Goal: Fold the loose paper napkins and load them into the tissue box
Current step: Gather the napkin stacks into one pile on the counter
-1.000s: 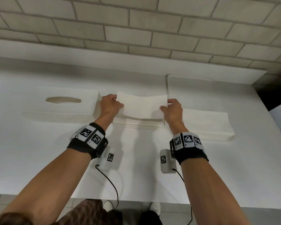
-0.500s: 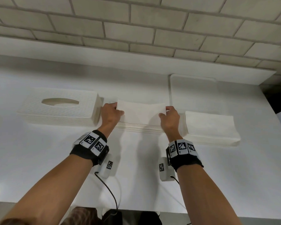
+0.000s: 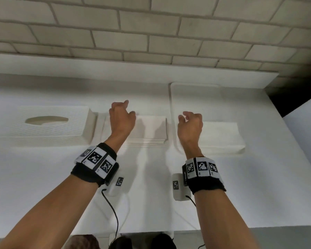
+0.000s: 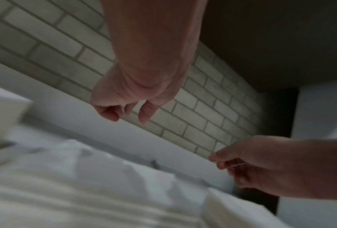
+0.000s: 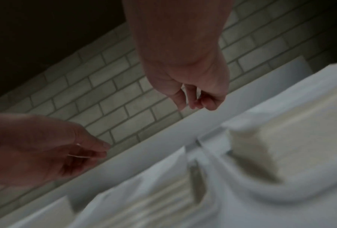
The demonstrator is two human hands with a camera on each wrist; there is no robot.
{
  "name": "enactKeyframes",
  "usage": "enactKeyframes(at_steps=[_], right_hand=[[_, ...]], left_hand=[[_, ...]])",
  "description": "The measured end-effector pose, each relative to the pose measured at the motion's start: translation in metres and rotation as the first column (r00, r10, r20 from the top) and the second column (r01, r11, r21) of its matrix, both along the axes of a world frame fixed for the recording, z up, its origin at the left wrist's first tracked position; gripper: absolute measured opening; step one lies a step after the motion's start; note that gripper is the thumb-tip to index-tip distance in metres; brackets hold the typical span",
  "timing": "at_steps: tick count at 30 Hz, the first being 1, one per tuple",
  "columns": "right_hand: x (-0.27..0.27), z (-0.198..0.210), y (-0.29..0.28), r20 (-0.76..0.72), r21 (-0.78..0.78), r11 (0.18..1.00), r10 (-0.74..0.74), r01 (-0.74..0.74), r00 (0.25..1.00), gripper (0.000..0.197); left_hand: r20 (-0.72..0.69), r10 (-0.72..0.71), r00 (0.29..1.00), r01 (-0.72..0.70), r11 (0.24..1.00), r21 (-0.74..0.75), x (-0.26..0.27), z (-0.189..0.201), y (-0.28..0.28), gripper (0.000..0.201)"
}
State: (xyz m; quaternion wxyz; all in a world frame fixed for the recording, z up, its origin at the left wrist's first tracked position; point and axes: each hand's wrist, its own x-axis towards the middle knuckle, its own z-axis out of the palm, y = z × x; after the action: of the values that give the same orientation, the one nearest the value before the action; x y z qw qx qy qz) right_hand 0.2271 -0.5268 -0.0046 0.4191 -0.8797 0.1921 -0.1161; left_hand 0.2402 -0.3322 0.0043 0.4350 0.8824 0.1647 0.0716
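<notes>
A white tissue box (image 3: 48, 123) with an oval slot stands at the left. Right beside it lies a stack of folded napkins (image 3: 151, 131), also in the left wrist view (image 4: 85, 185). A thicker stack of loose napkins (image 3: 221, 137) lies to the right, seen too in the right wrist view (image 5: 280, 146). My left hand (image 3: 123, 112) hovers over the folded stack's left end, fingers loosely curled and empty (image 4: 124, 111). My right hand (image 3: 188, 119) hangs between the two stacks, also loosely curled and holding nothing (image 5: 195, 101).
Everything sits on a white table (image 3: 43, 177) against a pale brick wall (image 3: 151, 33). A flat white tray (image 3: 171, 105) with a rounded rim lies under the loose stack at the back right. The table ends at the right near a dark gap (image 3: 291, 97).
Both hands have let go of the top napkin, which now lies flat on the folded stack. They lifted off it, and the right hand drifted right.
</notes>
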Motion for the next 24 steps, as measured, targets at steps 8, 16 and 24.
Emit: enactKeyframes(at_steps=[8, 16, 24], right_hand=[[-0.019, 0.015, -0.156, -0.087, -0.120, 0.953, -0.290, 0.279, 0.953, 0.026], [-0.015, 0.003, -0.181, -0.376, -0.107, 0.992, -0.107, 0.071, 0.920, 0.046], [-0.012, -0.005, -0.179, -0.396, -0.136, 0.989, -0.102, 0.051, 0.912, 0.038]], left_hand=[[-0.244, -0.242, 0.939, 0.120, 0.896, -0.427, -0.009, 0.002, -0.144, 0.005], [-0.405, -0.141, 0.903, 0.024, 0.960, -0.281, -0.004, -0.022, -0.175, 0.030], [-0.428, -0.080, 0.900, -0.064, 0.948, -0.313, -0.006, -0.014, -0.182, 0.014]])
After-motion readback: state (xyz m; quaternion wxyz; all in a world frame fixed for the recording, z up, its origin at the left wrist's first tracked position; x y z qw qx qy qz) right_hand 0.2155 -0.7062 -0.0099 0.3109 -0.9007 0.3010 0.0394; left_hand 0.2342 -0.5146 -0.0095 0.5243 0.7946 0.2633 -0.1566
